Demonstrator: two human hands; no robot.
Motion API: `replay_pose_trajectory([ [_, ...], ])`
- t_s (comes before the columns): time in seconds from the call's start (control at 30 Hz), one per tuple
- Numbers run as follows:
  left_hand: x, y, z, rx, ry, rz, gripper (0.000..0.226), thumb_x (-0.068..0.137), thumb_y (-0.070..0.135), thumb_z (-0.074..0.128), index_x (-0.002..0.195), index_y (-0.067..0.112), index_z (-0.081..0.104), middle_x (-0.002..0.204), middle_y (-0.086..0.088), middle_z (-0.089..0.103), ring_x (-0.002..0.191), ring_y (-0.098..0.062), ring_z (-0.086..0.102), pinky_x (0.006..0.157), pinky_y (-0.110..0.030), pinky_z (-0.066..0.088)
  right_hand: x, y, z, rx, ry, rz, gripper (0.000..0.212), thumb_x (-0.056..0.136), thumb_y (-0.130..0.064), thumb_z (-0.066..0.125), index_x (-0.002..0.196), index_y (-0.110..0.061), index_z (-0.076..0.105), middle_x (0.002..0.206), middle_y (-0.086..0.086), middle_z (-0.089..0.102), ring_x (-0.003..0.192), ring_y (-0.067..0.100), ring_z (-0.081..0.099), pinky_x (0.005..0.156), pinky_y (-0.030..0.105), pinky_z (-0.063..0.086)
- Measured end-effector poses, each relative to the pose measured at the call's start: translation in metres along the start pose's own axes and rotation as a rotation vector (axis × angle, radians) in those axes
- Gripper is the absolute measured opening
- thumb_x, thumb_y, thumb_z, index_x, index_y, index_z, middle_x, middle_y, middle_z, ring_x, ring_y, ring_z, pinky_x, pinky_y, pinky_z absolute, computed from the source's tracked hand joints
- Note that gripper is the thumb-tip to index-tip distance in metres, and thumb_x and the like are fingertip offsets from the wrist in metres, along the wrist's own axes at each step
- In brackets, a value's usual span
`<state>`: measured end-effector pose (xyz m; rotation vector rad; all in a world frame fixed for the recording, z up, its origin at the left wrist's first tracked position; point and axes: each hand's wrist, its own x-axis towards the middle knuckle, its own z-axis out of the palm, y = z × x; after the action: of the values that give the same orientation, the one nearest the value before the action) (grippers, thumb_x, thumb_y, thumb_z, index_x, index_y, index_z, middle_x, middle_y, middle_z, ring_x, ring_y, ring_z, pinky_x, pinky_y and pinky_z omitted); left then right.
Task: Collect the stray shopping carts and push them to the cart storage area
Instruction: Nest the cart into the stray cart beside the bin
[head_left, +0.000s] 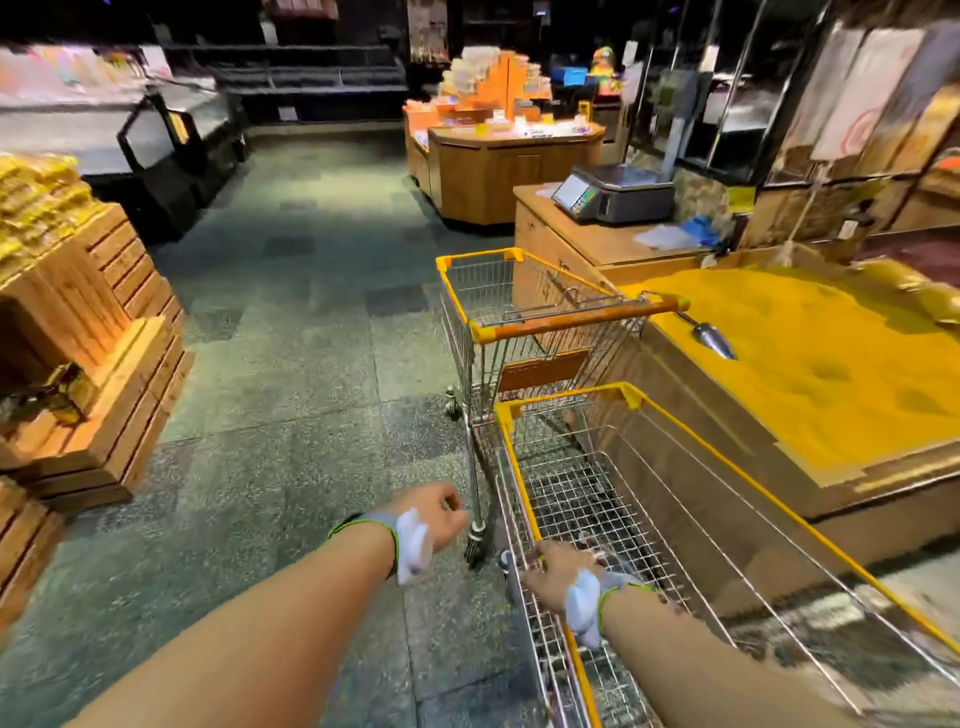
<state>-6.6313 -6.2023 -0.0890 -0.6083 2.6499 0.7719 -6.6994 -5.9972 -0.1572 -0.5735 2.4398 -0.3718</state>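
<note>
Gripping the near cart (675, 519) by its left rim, the right hand (558, 571) steers; the left hand (431, 512) hangs free, fingers loosely curled. The far cart (530, 322) stands straight ahead, handle toward us, roughly in line for nesting.

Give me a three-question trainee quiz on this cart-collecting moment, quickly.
1. True or false: the left hand grips the near cart.
2. Which hand holds the near cart's left rim: A left, B right?
3. Fill in: the far cart stands beside a bin of yellow grain with a metal ____ lying in it.

Key: 1 false; 2 B; 3 scoop.
</note>
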Motion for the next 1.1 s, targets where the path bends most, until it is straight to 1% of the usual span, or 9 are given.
replay_pose_trajectory([
  [0.1, 0.022, 0.004, -0.005, 0.012, -0.041, 0.060, 0.017, 0.084, 0.046, 0.057, 0.096, 0.034, 0.058, 0.094, 0.000, 0.075, 0.088, -0.025, 0.070, 0.080, -0.034, 0.057, 0.019, 0.000, 0.006, 0.028, 0.024, 0.054, 0.058, 0.096, -0.048, 0.057, 0.143, -0.017, 0.045, 0.140, 0.012, 0.048, 0.118, 0.033, 0.059, 0.091, 0.033, 0.048],
  [0.27, 0.099, 0.031, -0.034, 0.124, -0.009, 0.152, 0.047, 0.093, 0.048, 0.057, 0.129, 0.020, 0.043, 0.113, -0.002, 0.067, 0.097, -0.025, 0.065, 0.089, -0.042, 0.054, 0.085, 0.002, 0.002, 0.062, 0.003, 0.196, 0.052, 0.101, -0.041, 0.052, 0.143, -0.013, 0.041, 0.146, 0.012, 0.043, 0.127, 0.034, 0.053, 0.100, 0.037, 0.046],
  [0.4, 0.183, 0.062, -0.066, 0.276, 0.152, 0.200, 0.050, 0.092, 0.051, 0.057, 0.127, 0.019, 0.043, 0.128, -0.009, 0.057, 0.116, -0.032, 0.055, 0.096, -0.047, 0.050, 0.143, 0.002, -0.008, 0.138, 0.033, 0.153, 0.042, 0.106, -0.034, 0.044, 0.144, -0.019, 0.042, 0.142, 0.010, 0.047, 0.122, 0.031, 0.058, 0.094, 0.037, 0.046],
  [0.5, 0.235, 0.086, -0.087, 0.406, 0.367, 0.245, 0.059, 0.090, 0.054, 0.059, 0.134, 0.020, 0.042, 0.139, -0.009, 0.047, 0.132, -0.032, 0.042, 0.102, -0.046, 0.043, 0.169, -0.003, -0.016, 0.216, 0.022, 0.083, 0.047, 0.102, -0.022, 0.044, 0.149, -0.028, 0.037, 0.140, 0.010, 0.049, 0.126, 0.034, 0.055, 0.103, 0.044, 0.046],
  [0.63, 0.305, 0.111, -0.101, 0.447, 0.476, 0.269, 0.066, 0.086, 0.056, 0.059, 0.140, 0.022, 0.040, 0.143, -0.007, 0.043, 0.136, -0.031, 0.037, 0.108, -0.048, 0.038, 0.196, -0.011, -0.021, 0.281, 0.016, 0.060, 0.067, 0.103, -0.015, 0.040, 0.162, -0.023, 0.009, 0.164, 0.013, 0.024, 0.144, 0.036, 0.037, 0.120, 0.050, 0.028],
  [0.77, 0.361, 0.120, -0.106, 0.531, 0.320, 0.209, 0.072, 0.087, 0.061, 0.058, 0.143, 0.020, 0.037, 0.148, -0.010, 0.044, 0.140, -0.037, 0.037, 0.109, -0.053, 0.036, 0.215, -0.010, 0.001, 0.295, 0.127, 0.099, 0.058, 0.105, -0.019, 0.040, 0.157, -0.028, 0.016, 0.148, 0.007, 0.042, 0.107, 0.025, 0.063, 0.094, 0.048, 0.054],
  [0.9, 0.401, 0.125, -0.109, 0.488, 0.090, 0.225, 0.050, 0.096, 0.053, 0.058, 0.123, 0.013, 0.047, 0.117, -0.015, 0.060, 0.098, -0.035, 0.057, 0.076, -0.041, 0.042, 0.216, -0.015, 0.008, 0.304, 0.227, 0.153, 0.052, 0.106, -0.050, 0.019, 0.156, -0.037, 0.015, 0.134, -0.003, 0.046, 0.094, 0.015, 0.061, 0.081, 0.032, 0.054],
  [1.0, 0.416, 0.116, -0.103, 0.458, 0.132, 0.277, 0.035, 0.097, 0.054, 0.054, 0.101, 0.021, 0.047, 0.088, -0.004, 0.058, 0.076, -0.029, 0.055, 0.068, -0.038, 0.041, 0.223, -0.015, 0.003, 0.356, 0.230, 0.134, 0.053, 0.107, -0.049, 0.019, 0.158, -0.035, 0.017, 0.118, -0.006, 0.044, 0.085, 0.011, 0.052, 0.072, 0.021, 0.044],
  [1.1, 0.420, 0.109, -0.100, 0.492, 0.221, 0.370, 0.032, 0.096, 0.057, 0.051, 0.090, 0.026, 0.048, 0.076, 0.000, 0.055, 0.067, -0.024, 0.054, 0.064, -0.033, 0.040, 0.233, -0.015, 0.001, 0.384, 0.225, 0.119, 0.052, 0.108, -0.048, 0.022, 0.158, -0.034, 0.019, 0.124, -0.006, 0.045, 0.088, 0.012, 0.051, 0.074, 0.023, 0.043],
])
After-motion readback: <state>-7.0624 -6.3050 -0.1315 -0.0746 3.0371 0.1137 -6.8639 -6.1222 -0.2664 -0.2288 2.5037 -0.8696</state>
